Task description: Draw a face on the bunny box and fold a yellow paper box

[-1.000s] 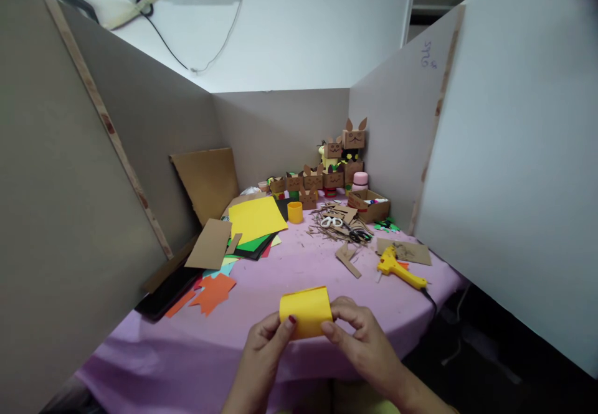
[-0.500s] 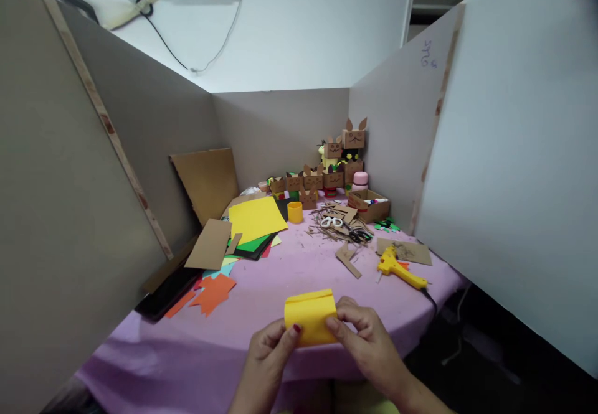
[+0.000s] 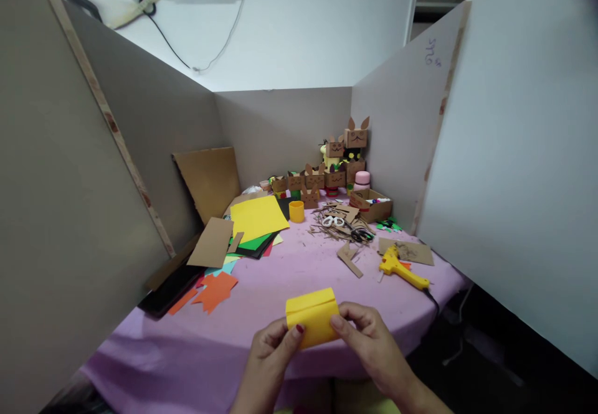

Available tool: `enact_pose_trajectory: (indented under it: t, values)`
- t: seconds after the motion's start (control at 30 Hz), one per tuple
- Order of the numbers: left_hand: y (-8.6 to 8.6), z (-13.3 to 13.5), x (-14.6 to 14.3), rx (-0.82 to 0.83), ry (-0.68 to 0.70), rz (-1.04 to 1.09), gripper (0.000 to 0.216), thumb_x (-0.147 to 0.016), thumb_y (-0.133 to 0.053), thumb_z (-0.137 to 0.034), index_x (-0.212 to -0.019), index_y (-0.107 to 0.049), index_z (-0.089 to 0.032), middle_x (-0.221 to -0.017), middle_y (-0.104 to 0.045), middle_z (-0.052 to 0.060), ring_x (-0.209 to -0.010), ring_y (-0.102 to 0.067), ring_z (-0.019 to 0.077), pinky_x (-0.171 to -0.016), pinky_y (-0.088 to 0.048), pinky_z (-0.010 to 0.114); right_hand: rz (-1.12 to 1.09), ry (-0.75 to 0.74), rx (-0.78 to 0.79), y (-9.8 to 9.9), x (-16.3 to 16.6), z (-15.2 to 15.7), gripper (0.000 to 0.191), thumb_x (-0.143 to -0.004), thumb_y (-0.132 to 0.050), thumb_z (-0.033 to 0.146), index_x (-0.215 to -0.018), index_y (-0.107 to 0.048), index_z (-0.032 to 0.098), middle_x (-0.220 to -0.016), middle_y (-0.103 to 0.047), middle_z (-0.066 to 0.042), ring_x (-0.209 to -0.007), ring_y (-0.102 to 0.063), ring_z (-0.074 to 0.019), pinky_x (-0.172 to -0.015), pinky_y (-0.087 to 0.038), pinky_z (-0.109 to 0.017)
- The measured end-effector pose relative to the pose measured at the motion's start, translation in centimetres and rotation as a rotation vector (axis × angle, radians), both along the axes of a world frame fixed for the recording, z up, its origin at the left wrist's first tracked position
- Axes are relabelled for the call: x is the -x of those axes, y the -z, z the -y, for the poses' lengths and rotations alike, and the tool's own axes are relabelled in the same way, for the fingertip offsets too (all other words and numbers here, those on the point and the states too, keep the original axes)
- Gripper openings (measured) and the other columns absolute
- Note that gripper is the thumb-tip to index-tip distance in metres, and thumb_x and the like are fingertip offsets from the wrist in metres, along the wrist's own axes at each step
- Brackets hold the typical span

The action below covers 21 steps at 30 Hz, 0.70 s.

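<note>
A yellow piece of folded or rolled paper is held above the table's front edge, with a seam running across its upper part. My left hand pinches its left end, thumb on the near face. On the opposite end, my right hand grips it with thumb in front and fingers behind. A small yellow paper ring stands upright farther back on the table. To the right lies a yellow glue gun with a black cord.
Coloured sheets, cardboard and orange paper scraps lie on the left. Scissors rest among cardboard strips. Cardboard animal figures and a box of pens stand behind. Partitions enclose the purple-covered table.
The yellow paper has turned slightly in my hands, so its seam now sits lower on the near side. Both hands keep their hold, and the view has shifted a little.
</note>
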<state>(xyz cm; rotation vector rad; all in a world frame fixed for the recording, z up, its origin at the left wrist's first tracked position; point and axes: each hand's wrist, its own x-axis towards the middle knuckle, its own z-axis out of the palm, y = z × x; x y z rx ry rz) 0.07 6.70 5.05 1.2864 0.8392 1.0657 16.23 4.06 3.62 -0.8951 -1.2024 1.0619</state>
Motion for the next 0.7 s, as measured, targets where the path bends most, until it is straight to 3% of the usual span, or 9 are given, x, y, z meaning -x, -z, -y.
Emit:
enact_pose_trajectory:
  t: [0.2,0.43,0.53,0.7]
  values:
    - [0.39,-0.09,0.20,0.026,0.032,-0.026,0.025,-0.070,-0.066,-0.041,-0.080,-0.075,-0.019,-0.068,-0.072,0.002,-0.068,-0.060,0.0182,-0.066,-0.044,0.022,-0.101,-0.002,0.026,0.52,0.14,-0.06,0.025,-0.082,-0.058,0.038,-0.073,-0.065,0.016,-0.066,-0.056,0.001,-0.063,-0.047,-0.0121,-0.061,-0.038,-0.022]
    - [0.99,-0.75,0.54,-0.002,0.036,0.043,0.036,-0.075,-0.059,-0.048,-0.091,-0.072,-0.018,-0.077,-0.071,0.005,-0.075,-0.060,0.0212,-0.073,-0.046,0.029,0.016,0.014,0.011,0.55,-0.21,-0.09,0.024,-0.083,-0.058,0.038,-0.080,-0.070,0.017,-0.069,-0.061,-0.001,-0.070,-0.051,-0.0146,-0.066,-0.040,-0.023]
    - [0.98,-0.63,0.61,0.008,-0.015,0.010,0.036,-0.080,-0.053,-0.047,-0.083,-0.072,-0.017,-0.074,-0.069,0.004,-0.073,-0.058,0.0196,-0.069,-0.044,0.026,0.066,0.027,0.018,0.41,-0.27,-0.01,0.026,-0.082,-0.057,0.040,-0.080,-0.069,0.017,-0.071,-0.062,-0.002,-0.073,-0.054,-0.0168,-0.068,-0.041,-0.024]
    - [0.77,-0.26,0.55,-0.002,-0.050,-0.082,0.034,-0.075,-0.058,-0.046,-0.069,-0.071,-0.016,-0.063,-0.065,0.000,-0.065,-0.053,0.0168,-0.062,-0.041,0.022,0.028,0.037,0.045,0.42,-0.08,-0.05,0.028,-0.080,-0.059,0.044,-0.077,-0.064,0.017,-0.072,-0.059,-0.001,-0.074,-0.052,-0.0164,-0.069,-0.040,-0.025]
